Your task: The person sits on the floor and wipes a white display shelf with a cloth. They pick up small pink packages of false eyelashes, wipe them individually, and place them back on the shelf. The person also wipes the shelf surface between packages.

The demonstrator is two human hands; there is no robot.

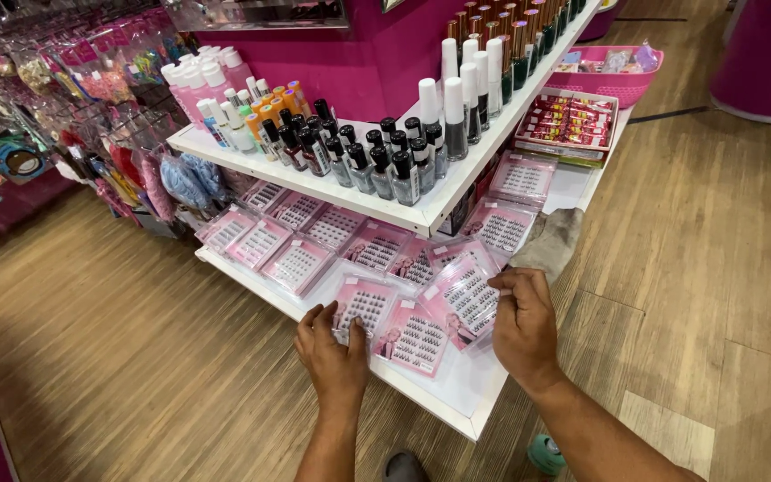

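Note:
Pink flat packs of false lashes lie in rows on a low white shelf (457, 402). My left hand (332, 353) rests at the shelf's front edge, fingers touching one pink pack (363, 305). Beside it lies another pack (414, 339). My right hand (521, 323) pinches the right edge of a tilted pink pack (466, 296), which overlaps its neighbours.
An upper white shelf (332, 192) carries many nail polish bottles (385, 165) and white-capped bottles. A pink basket (613, 76) and a red box tray (568, 120) sit at the far right end. Hanging accessories (91, 116) fill the left wall. Wooden floor surrounds the stand.

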